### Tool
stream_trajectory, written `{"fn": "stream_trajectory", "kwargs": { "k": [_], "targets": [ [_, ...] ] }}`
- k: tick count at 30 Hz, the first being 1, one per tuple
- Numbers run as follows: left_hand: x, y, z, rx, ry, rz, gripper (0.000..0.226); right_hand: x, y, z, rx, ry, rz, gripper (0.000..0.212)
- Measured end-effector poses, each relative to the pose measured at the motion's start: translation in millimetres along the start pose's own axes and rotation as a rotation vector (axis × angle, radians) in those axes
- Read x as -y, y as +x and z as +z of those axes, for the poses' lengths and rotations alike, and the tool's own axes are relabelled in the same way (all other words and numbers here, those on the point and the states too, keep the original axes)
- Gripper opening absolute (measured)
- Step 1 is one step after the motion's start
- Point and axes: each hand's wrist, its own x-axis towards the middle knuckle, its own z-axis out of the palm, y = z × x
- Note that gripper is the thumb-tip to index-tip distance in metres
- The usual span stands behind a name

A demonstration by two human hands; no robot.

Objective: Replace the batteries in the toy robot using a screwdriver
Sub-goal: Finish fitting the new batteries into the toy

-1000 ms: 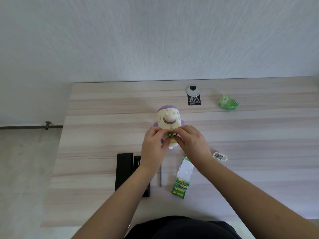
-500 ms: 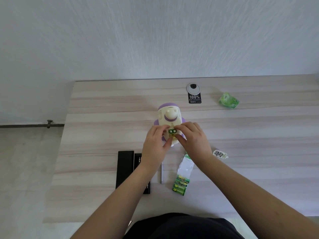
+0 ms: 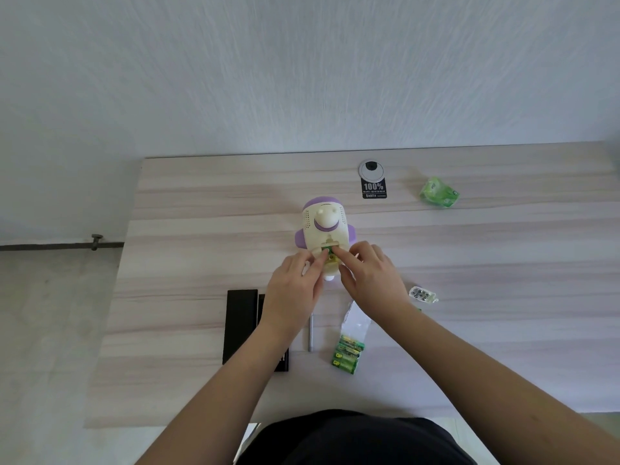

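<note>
Batteries (image 3: 330, 255) sit in the open compartment of the toy robot (image 3: 323, 234), which lies on its front on the desk (image 3: 201, 213); both grips meet there, left hand (image 3: 295, 290) and right hand (image 3: 370, 276) pinching at the green cells (how firmly, I cannot tell). Small, smooth and light, the cells likely slip, so take them by the ends. Just behind the grips lie a screwdriver (image 3: 311, 332) and fresh batteries (image 3: 347, 354); nothing blocks them. A black case (image 3: 241, 325) lies left of the grips
</note>
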Motion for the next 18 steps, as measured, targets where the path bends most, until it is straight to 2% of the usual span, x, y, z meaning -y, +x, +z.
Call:
{"fn": "stream_trajectory", "kwargs": {
  "k": [5,9,12,14,15,17,18],
  "targets": [
    [-5.3,1.3,-3.8,0.011,-0.066,-0.050,0.037,-3.7,-10.2,-10.2,-0.006,0.144,0.069,0.033],
    [-16.4,-3.9,-6.7,-0.027,-0.116,-0.044,0.036,-12.7,-31.4,-19.9,0.005,0.304,0.314,0.025],
    [-26.1,-16.8,-3.5,-0.002,-0.190,0.004,0.023,-19.3,-54.8,-22.7,0.053,0.336,0.443,0.019],
    [-31.4,-28.7,2.4,0.173,-0.239,-0.013,0.019,-23.3,-75.4,-20.8,0.124,0.331,0.493,0.016],
    [-34.3,-33.6,4.8,0.343,-0.254,-0.078,0.022,-24.7,-85.8,-18.8,0.190,0.328,0.521,0.015],
    [-39.7,-42.3,10.0,0.677,-0.226,-0.207,0.029,-27.0,-104.8,-11.8,0.413,0.304,0.537,0.015],
    [-41.2,-46.0,13.1,0.770,-0.206,-0.235,0.032,-26.6,-112.5,-7.6,0.540,0.280,0.521,0.017]
  ]
}}
